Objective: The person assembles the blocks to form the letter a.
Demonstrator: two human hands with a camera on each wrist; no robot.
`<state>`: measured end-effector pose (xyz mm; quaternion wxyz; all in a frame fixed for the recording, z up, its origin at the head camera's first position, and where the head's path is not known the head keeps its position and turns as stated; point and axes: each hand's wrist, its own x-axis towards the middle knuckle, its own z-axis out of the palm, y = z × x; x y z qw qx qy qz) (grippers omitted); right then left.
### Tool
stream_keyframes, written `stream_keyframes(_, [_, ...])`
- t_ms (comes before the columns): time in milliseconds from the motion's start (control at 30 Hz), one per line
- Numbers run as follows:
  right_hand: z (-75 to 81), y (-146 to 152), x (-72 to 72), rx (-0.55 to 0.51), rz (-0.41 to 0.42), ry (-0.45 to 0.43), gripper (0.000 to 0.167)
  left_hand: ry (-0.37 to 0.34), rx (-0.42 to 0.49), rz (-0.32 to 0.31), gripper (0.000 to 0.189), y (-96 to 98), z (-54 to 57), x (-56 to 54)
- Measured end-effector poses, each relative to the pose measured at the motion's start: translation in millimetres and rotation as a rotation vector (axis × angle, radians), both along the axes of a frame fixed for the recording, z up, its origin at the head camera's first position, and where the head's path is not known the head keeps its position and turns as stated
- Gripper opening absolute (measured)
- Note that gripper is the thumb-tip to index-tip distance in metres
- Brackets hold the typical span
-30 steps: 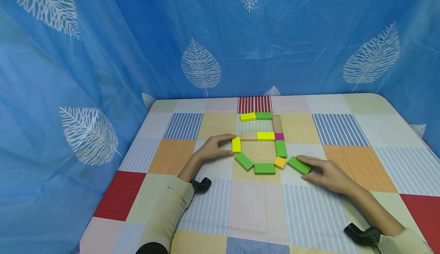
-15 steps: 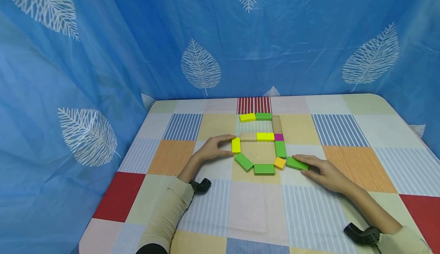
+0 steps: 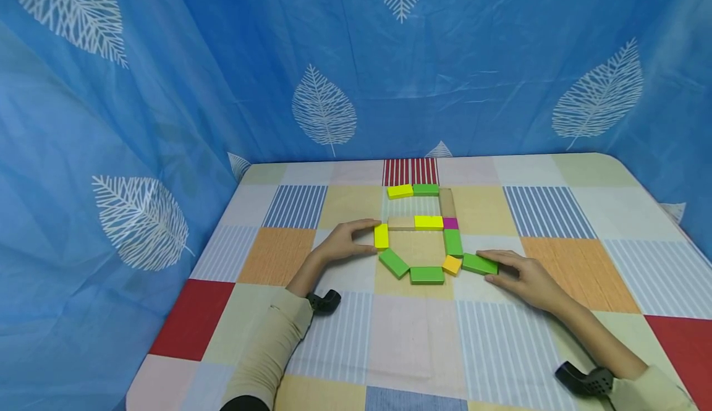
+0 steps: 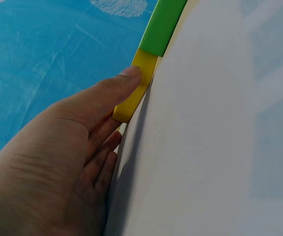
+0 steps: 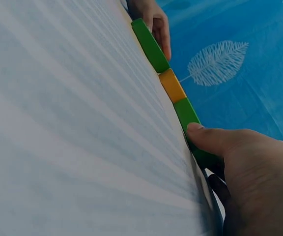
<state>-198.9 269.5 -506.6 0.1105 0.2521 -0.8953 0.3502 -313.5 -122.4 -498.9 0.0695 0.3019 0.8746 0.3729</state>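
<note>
My left hand (image 3: 346, 241) pinches a yellow block (image 3: 381, 236) at the left side of a loop of flat blocks; in the left wrist view the thumb lies along this yellow block (image 4: 137, 91), whose end meets a green block (image 4: 163, 27). On the right, my right hand (image 3: 525, 278) grips a green block (image 3: 479, 264) between thumb and fingers. Its left end lies close to a small orange block (image 3: 452, 266) at the loop's lower right corner. In the right wrist view the thumb presses the held green block (image 5: 185, 113), in line with the orange one.
The loop also has a front green block (image 3: 427, 275), a slanted green block (image 3: 394, 263), a right green block (image 3: 453, 243), a purple block (image 3: 450, 223) and a top yellow block (image 3: 429, 222). Behind it lies a yellow-green row (image 3: 425, 190). A blue curtain (image 3: 445, 89) hangs behind the table.
The green block in my right hand has turned flatter and shifted slightly left, toward the orange block. My left hand stays in place on the yellow block.
</note>
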Motion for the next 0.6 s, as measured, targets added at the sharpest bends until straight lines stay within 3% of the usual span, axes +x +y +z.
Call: stream_keyframes(600, [-2.6, -0.6, -1.4, 0.009, -0.013, 0.007, 0.049, -0.014, -0.003, -0.011, 0.064, 0.3, 1.4, -1.0])
